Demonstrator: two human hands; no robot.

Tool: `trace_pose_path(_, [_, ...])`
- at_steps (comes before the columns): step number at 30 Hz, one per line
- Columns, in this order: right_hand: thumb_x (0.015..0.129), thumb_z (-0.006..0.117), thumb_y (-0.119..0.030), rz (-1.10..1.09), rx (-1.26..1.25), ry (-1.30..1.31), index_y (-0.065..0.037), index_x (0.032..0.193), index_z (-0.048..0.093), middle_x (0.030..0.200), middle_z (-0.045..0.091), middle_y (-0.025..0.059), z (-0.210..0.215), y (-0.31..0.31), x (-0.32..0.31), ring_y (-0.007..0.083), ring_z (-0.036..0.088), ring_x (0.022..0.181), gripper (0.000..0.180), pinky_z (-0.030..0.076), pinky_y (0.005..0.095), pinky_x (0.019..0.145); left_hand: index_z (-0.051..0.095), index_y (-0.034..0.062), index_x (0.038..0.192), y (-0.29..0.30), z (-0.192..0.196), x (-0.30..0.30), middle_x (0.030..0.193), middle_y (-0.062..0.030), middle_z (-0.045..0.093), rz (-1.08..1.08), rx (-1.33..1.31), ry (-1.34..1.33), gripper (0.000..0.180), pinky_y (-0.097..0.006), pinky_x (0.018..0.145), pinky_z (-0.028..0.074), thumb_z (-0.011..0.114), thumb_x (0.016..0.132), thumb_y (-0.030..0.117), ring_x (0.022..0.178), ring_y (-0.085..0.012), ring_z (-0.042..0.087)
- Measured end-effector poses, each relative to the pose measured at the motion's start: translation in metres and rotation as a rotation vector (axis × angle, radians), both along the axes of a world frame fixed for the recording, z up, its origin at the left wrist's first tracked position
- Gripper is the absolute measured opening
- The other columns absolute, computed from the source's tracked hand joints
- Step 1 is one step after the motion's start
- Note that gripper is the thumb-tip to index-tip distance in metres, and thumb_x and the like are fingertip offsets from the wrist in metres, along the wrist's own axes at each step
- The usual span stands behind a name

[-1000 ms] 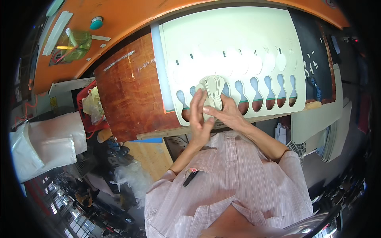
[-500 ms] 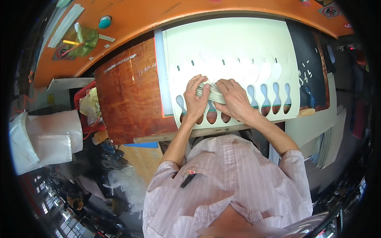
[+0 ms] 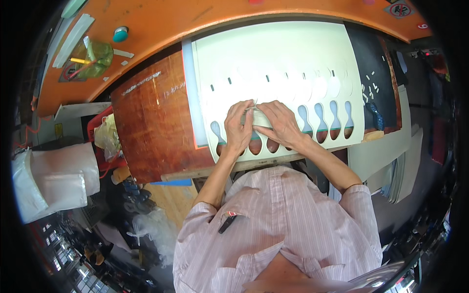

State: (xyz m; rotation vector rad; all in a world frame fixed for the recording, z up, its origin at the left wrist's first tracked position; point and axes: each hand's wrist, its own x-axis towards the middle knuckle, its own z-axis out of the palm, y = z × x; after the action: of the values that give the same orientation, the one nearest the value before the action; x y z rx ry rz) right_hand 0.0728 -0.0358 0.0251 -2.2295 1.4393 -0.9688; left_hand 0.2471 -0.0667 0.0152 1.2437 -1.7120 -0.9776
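A large pale die-cut card sheet (image 3: 273, 63) lies on the brown wooden worktop (image 3: 151, 122), with a row of rounded cut-out holes along its near edge. My left hand (image 3: 238, 129) and my right hand (image 3: 280, 124) meet over the sheet's middle. Both grip a small stack of pale punched-out card pieces (image 3: 257, 117) held between the fingers, resting on the sheet.
An orange bench (image 3: 161, 24) curves behind with a green container (image 3: 93, 53) of tools and a teal cap (image 3: 120, 33). A dark mat (image 3: 373, 68) with white scraps lies right. Plastic bags (image 3: 53, 180) and a red basket (image 3: 100, 132) sit left.
The stack of card pieces has gone from upright between my hands to lying flatter and lower on the sheet, and both hands have closed over it.
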Motion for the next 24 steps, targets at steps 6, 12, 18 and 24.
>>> trace_pose_path(6, [0.079, 0.083, -0.021, -0.011, 0.014, 0.012, -0.002, 0.121, 0.064, 0.106, 0.068, 0.0141, -0.011, 0.002, 0.009, 0.0335, 0.065, 0.097, 0.050, 0.054, 0.0443, 0.082, 0.071, -0.0016, 0.123, 0.006, -0.008, 0.005, 0.117, -0.0188, 0.072, -0.044, -0.151, -0.104, 0.029, -0.046, 0.104, 0.047, 0.058, 0.098, 0.005, 0.115, -0.0372, 0.064])
trace_pose_path(12, [0.079, 0.084, -0.017, 0.018, 0.060, 0.003, -0.001, 0.119, 0.067, 0.106, 0.069, 0.0154, 0.005, -0.008, 0.008, 0.0341, 0.065, 0.096, 0.047, 0.054, 0.0436, 0.081, 0.057, -0.0030, 0.139, 0.005, 0.006, 0.007, 0.129, -0.0205, 0.065, -0.009, -0.069, -0.085, 0.044, -0.047, 0.109, 0.045, 0.063, 0.096, 0.006, 0.121, -0.0392, 0.060])
trace_pose_path(18, [0.098, 0.074, -0.023, -0.329, 0.764, -0.842, 0.003, 0.130, 0.065, 0.107, 0.069, 0.0209, 0.026, -0.005, 0.075, 0.0339, 0.067, 0.103, 0.042, 0.054, 0.0402, 0.088, 0.040, -0.0067, 0.151, 0.034, 0.027, 0.029, 0.147, -0.0174, 0.056, 0.352, 0.368, 0.633, 0.060, -0.037, 0.113, 0.044, 0.066, 0.103, 0.018, 0.132, -0.0271, 0.057])
trace_pose_path(24, [0.104, 0.065, -0.029, 0.039, 0.525, -0.621, 0.006, 0.133, 0.062, 0.121, 0.061, 0.0233, 0.017, 0.007, 0.151, 0.0364, 0.060, 0.111, 0.046, 0.050, 0.0423, 0.095, 0.066, -0.0023, 0.128, 0.061, 0.023, 0.106, 0.110, -0.0034, 0.071, 0.565, 0.296, 0.577, 0.033, -0.025, 0.083, 0.051, 0.055, 0.111, 0.024, 0.095, -0.0079, 0.062])
